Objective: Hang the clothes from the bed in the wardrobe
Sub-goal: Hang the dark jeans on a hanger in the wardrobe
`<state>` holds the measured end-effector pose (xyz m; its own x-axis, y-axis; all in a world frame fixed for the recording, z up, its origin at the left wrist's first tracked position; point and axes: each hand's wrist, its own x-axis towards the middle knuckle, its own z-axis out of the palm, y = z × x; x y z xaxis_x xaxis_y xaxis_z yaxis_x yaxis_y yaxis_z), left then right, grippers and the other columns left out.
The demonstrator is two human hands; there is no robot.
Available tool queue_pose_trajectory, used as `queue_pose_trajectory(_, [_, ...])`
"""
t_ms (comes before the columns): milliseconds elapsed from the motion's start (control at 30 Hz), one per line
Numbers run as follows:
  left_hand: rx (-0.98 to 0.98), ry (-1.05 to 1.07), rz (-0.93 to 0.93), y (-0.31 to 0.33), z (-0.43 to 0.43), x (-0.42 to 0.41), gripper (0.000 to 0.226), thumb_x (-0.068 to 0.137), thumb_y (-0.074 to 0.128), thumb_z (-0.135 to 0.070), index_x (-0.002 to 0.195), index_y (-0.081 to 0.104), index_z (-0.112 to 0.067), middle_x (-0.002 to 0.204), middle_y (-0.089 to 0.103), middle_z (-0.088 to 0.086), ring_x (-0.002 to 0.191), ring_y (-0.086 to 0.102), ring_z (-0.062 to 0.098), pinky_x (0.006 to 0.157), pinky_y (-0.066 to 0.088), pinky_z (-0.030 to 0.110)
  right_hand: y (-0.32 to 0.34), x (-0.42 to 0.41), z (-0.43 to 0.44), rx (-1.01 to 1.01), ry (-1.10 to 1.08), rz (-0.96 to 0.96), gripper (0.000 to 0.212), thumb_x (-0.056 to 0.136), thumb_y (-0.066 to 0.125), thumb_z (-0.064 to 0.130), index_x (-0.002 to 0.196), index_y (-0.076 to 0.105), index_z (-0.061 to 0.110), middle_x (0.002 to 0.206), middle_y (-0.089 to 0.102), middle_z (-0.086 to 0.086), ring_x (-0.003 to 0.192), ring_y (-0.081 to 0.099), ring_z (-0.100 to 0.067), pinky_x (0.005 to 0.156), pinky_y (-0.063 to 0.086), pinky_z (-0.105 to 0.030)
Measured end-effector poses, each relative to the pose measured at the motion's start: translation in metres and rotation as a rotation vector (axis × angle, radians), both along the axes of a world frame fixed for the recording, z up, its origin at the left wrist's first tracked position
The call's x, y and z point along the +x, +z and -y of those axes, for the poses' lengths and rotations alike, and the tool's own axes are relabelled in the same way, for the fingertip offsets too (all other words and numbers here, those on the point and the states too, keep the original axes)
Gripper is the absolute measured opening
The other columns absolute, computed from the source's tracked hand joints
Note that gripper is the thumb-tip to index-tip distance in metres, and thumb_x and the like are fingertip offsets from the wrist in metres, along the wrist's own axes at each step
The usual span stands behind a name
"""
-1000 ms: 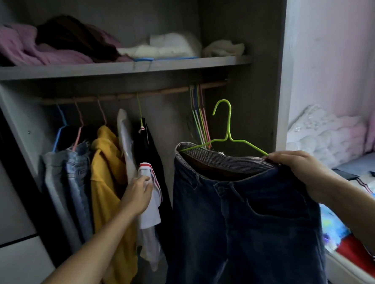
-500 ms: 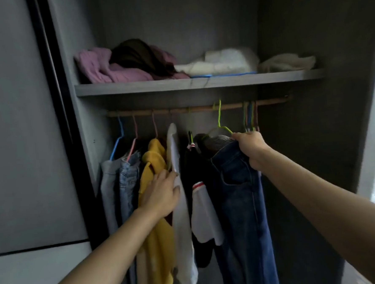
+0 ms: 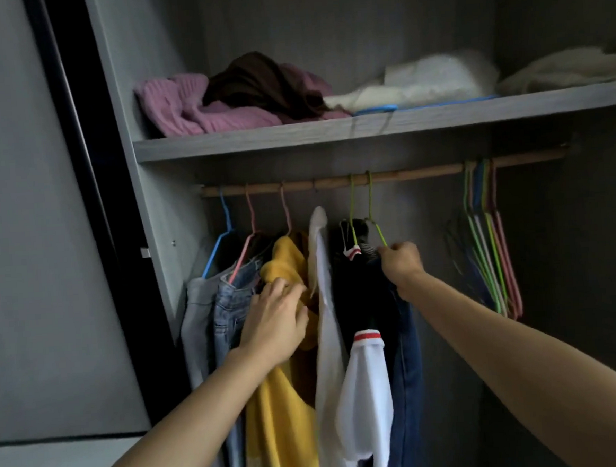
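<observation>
The dark blue jeans (image 3: 410,371) hang inside the wardrobe from a green wire hanger (image 3: 373,211) hooked over the wooden rod (image 3: 422,173) near its middle. They are the rightmost garment in the row. The right hand (image 3: 400,262) pinches the hanger's sloping arm at the jeans' waistband, fingers curled tight around it.

Just left of the jeans, touching them, hangs a black top with a white, red-striped sleeve (image 3: 366,377) on a second green hanger, then a white garment (image 3: 325,322). The left hand (image 3: 276,325) lies on the yellow garment (image 3: 282,426), fingers spread and slightly bent, pressing into the fabric. Further left hang light blue jeans (image 3: 230,310) and a pale grey piece at the rod's left end.

A bunch of empty coloured hangers (image 3: 491,251) hangs at the right end of the rod, well apart from the clothes. On the shelf (image 3: 257,140) above lie a pink knit (image 3: 187,107), a brown garment (image 3: 254,81) and white folded textiles (image 3: 434,79).
</observation>
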<state>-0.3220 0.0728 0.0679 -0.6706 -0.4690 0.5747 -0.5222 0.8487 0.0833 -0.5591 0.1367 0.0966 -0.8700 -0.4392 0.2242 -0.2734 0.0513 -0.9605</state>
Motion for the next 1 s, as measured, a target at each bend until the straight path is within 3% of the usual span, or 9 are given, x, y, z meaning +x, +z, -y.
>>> queue_pose_trajectory(167, [-0.046, -0.05, -0.052, 0.001, 0.006, -0.001, 0.031, 0.093, 0.051, -0.033, 0.121, 0.058, -0.022, 0.116, 0.053, -0.001, 0.105, 0.054, 0.023, 0.087, 0.044, 0.039, -0.011, 0.009, -0.006, -0.017, 0.068, -0.057, 0.037, 0.09, 0.061, 0.041, 0.071, 0.063, 0.009, 0.067, 0.058, -0.007, 0.071, 0.057, -0.024, 0.069, 0.049, -0.041])
queue_pose_trajectory(267, [-0.065, -0.159, -0.122, 0.006, 0.002, -0.002, 0.023, 0.093, 0.051, -0.028, 0.109, 0.063, -0.019, 0.106, 0.057, 0.0, 0.096, 0.057, 0.023, 0.079, 0.048, 0.039, -0.013, 0.016, -0.034, 0.033, 0.062, -0.109, 0.046, 0.085, 0.059, 0.056, 0.081, 0.067, 0.01, 0.072, 0.065, -0.005, 0.073, 0.065, -0.023, 0.067, 0.054, -0.041])
queue_pose_trajectory(367, [-0.076, -0.316, -0.199, 0.009, -0.009, -0.007, 0.026, 0.09, 0.046, -0.028, 0.1, 0.067, -0.015, 0.096, 0.061, 0.001, 0.087, 0.06, 0.023, 0.069, 0.05, 0.036, -0.023, 0.024, -0.077, 0.096, -0.007, -0.153, 0.036, 0.092, 0.055, 0.05, 0.087, 0.066, 0.016, 0.073, 0.066, -0.002, 0.067, 0.067, -0.019, 0.059, 0.052, -0.035])
queue_pose_trajectory(433, [-0.058, -0.425, -0.226, 0.007, -0.024, -0.016, 0.029, 0.089, 0.045, -0.027, 0.1, 0.067, -0.013, 0.094, 0.063, 0.002, 0.085, 0.061, 0.022, 0.066, 0.05, 0.033, -0.035, 0.031, -0.109, 0.155, -0.093, -0.191, 0.027, 0.094, 0.056, 0.044, 0.092, 0.066, 0.019, 0.074, 0.068, 0.0, 0.069, 0.068, -0.019, 0.065, 0.054, -0.038])
queue_pose_trajectory(500, [-0.032, -0.525, -0.242, -0.001, -0.045, -0.03, 0.031, 0.089, 0.042, -0.027, 0.098, 0.068, -0.013, 0.092, 0.065, 0.003, 0.082, 0.062, 0.023, 0.064, 0.053, 0.036, -0.048, 0.038, -0.146, 0.236, -0.161, -0.22, 0.016, 0.093, 0.059, 0.037, 0.086, 0.067, 0.025, 0.073, 0.07, -0.001, 0.073, 0.07, -0.022, 0.07, 0.057, -0.041])
queue_pose_trajectory(633, [-0.008, -0.673, -0.233, -0.026, -0.11, -0.061, 0.024, 0.084, 0.047, -0.024, 0.089, 0.068, -0.016, 0.083, 0.066, 0.002, 0.074, 0.064, 0.027, 0.056, 0.046, 0.031, -0.073, 0.056, -0.237, 0.389, -0.28, -0.228, 0.017, 0.087, 0.061, 0.029, 0.071, 0.064, 0.03, 0.067, 0.07, 0.001, 0.068, 0.07, -0.02, 0.072, 0.058, -0.04])
queue_pose_trajectory(733, [0.059, -0.796, -0.141, -0.046, -0.167, -0.083, 0.014, 0.088, 0.055, -0.017, 0.094, 0.067, -0.015, 0.088, 0.067, 0.003, 0.077, 0.064, 0.027, 0.059, 0.041, 0.03, -0.085, 0.067, -0.314, 0.516, -0.41, -0.236, 0.01, 0.088, 0.061, 0.03, 0.079, 0.067, 0.028, 0.067, 0.069, 0.002, 0.07, 0.069, -0.019, 0.072, 0.057, -0.036])
queue_pose_trajectory(900, [0.124, -0.933, 0.023, -0.072, -0.283, -0.115, 0.013, 0.091, 0.053, -0.025, 0.095, 0.064, -0.019, 0.093, 0.066, 0.001, 0.083, 0.063, 0.03, 0.066, 0.047, 0.035, -0.109, 0.084, -0.456, 0.648, -0.552, -0.116, 0.007, 0.089, 0.063, 0.028, 0.084, 0.068, 0.025, 0.074, 0.072, -0.005, 0.075, 0.07, -0.024, 0.072, 0.057, -0.04])
queue_pose_trajectory(1000, [0.105, -1.017, 0.086, -0.085, -0.359, -0.132, 0.016, 0.092, 0.05, -0.029, 0.093, 0.062, -0.02, 0.096, 0.066, 0.001, 0.089, 0.063, 0.029, 0.07, 0.047, 0.035, -0.124, 0.1, -0.543, 0.717, -0.616, -0.033, 0.007, 0.087, 0.064, 0.027, 0.084, 0.069, 0.025, 0.064, 0.066, 0.004, 0.055, 0.064, -0.006, 0.062, 0.054, -0.029])
